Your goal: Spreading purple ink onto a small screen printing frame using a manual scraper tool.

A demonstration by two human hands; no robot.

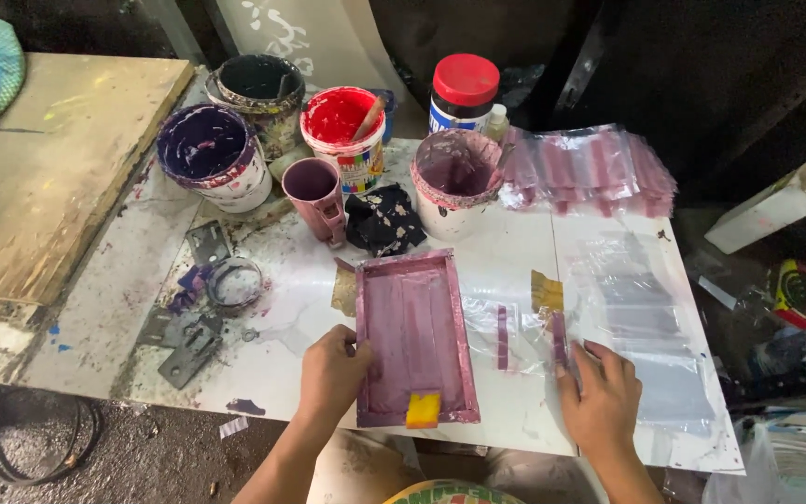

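A small rectangular printing frame (414, 336), stained purple, lies flat on the white table (506, 252). My left hand (331, 371) grips its left edge with the thumb on the frame. A yellow sponge-like squeegee (423, 409) rests inside the frame at its near end. My right hand (599, 397) lies flat on a clear plastic bag (524, 338) with purple printed stripes, just right of the frame. A piece of yellowish tape (546, 291) sits on the table above that bag.
Several paint pots stand at the back: dark purple (212, 154), red with a stick (342, 126), pink-stained (454, 177), plus a mauve cup (314, 194) and a red-lidded jar (465, 91). Printed bags (599, 170) pile up back right, clear bags (650, 327) at right. Metal hinges (188, 341) lie left.
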